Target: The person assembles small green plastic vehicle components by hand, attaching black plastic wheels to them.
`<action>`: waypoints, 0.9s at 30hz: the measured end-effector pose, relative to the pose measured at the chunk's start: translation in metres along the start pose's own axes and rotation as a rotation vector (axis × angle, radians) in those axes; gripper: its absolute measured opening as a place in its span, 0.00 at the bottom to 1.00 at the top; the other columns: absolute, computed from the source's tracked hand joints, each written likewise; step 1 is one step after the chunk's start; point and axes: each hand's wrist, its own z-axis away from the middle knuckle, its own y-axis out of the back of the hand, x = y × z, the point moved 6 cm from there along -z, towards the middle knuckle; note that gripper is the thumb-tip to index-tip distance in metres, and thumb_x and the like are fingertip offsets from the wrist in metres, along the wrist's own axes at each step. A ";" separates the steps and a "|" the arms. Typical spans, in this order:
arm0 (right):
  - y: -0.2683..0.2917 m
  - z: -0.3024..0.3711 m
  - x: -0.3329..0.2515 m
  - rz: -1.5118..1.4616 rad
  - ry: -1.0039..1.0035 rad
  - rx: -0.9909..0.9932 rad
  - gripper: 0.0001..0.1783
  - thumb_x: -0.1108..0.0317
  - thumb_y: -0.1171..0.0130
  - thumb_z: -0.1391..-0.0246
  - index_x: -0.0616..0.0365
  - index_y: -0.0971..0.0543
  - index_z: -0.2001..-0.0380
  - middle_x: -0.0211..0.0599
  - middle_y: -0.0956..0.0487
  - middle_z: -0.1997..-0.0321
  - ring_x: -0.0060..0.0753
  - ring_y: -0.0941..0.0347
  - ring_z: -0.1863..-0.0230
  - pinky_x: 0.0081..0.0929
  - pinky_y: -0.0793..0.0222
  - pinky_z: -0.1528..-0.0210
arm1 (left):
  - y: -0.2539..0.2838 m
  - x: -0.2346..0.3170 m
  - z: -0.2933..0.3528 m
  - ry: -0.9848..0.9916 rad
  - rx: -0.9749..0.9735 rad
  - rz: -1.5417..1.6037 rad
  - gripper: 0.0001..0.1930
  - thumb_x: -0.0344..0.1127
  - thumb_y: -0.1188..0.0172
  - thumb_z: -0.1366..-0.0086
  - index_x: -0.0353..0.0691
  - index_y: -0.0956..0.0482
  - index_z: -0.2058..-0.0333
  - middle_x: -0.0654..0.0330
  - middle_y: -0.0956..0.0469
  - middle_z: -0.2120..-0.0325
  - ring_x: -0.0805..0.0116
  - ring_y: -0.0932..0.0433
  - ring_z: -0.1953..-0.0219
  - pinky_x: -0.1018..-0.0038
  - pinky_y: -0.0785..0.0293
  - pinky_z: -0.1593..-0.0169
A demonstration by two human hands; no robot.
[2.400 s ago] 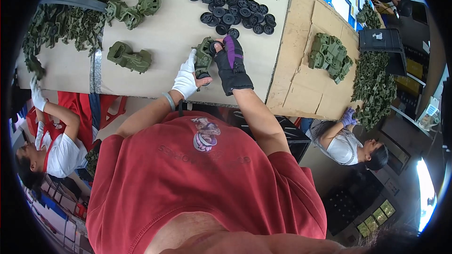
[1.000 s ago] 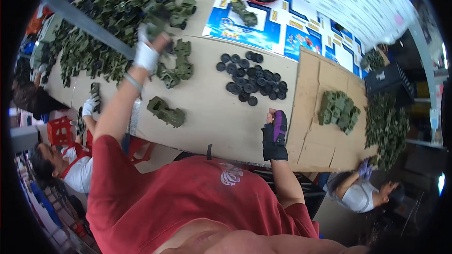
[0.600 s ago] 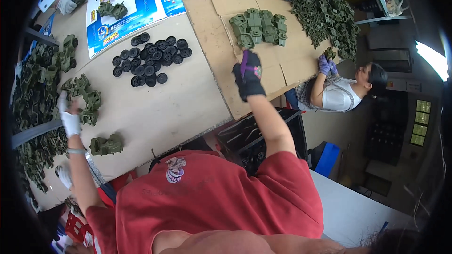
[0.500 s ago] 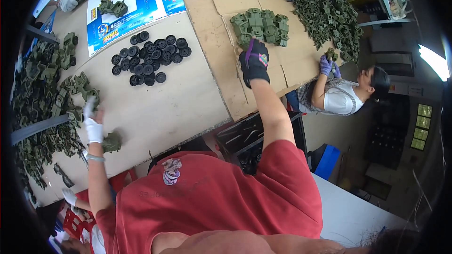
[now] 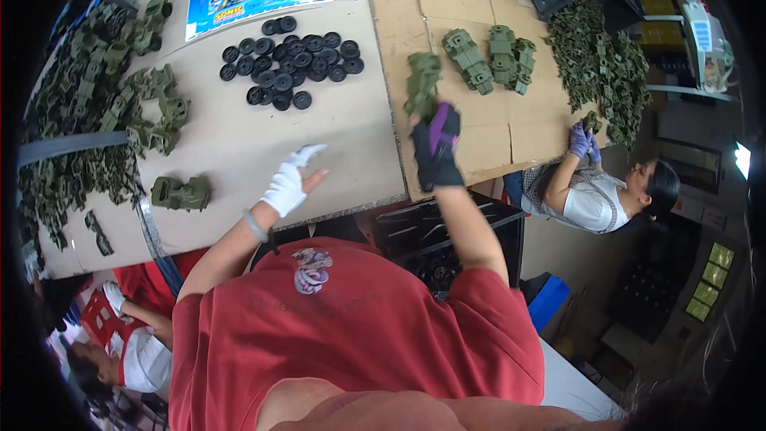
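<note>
My right hand (image 5: 437, 148), in a black and purple glove, grips the near end of a green toy vehicle body (image 5: 423, 80), which is blurred by motion. Just right of it, more green toy vehicle bodies (image 5: 469, 61) lie on the cardboard. My left hand (image 5: 289, 185), in a white glove, hovers over the table with its fingers stretched out and nothing in them. Beyond it lies a spread of black toy wheels (image 5: 297, 60). A single green vehicle body (image 5: 182, 193) rests on the table to its left.
Heaps of green parts cover the left side (image 5: 88, 112) and the far right (image 5: 602, 64). A cardboard sheet (image 5: 471, 132) covers the table's right part. A dark crate (image 5: 399, 227) stands below the front edge. Co-workers sit at right (image 5: 594, 191) and lower left (image 5: 136, 351).
My right hand has drawn a vehicle body leftward, apart from the group on the cardboard. My left hand has moved right, away from the left heap. The whole view has shifted.
</note>
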 end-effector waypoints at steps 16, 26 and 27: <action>-0.105 -0.092 -0.115 0.091 0.465 -0.173 0.23 0.63 0.30 0.42 0.61 0.19 0.45 0.53 0.16 0.52 0.63 0.22 0.47 0.56 0.27 0.45 | -0.033 -0.068 0.002 0.230 0.144 -0.439 0.61 0.46 0.20 0.46 0.36 0.50 0.22 0.41 0.27 0.43 0.39 0.23 0.44 0.51 0.22 0.41; -0.126 -0.109 -0.101 -0.133 0.522 -0.220 0.18 0.65 0.28 0.42 0.59 0.18 0.51 0.49 0.16 0.55 0.52 0.17 0.51 0.46 0.22 0.48 | -0.018 -0.074 0.013 0.347 0.000 -0.310 0.39 0.53 0.22 0.43 0.34 0.26 0.41 0.40 0.17 0.50 0.38 0.17 0.48 0.51 0.20 0.43; -0.122 -0.098 -0.095 -0.295 0.444 -0.299 0.22 0.67 0.27 0.42 0.60 0.18 0.46 0.46 0.16 0.55 0.47 0.17 0.52 0.43 0.22 0.48 | -0.014 -0.069 0.010 0.345 0.002 -0.313 0.38 0.53 0.22 0.43 0.34 0.26 0.42 0.40 0.17 0.51 0.37 0.17 0.48 0.50 0.20 0.44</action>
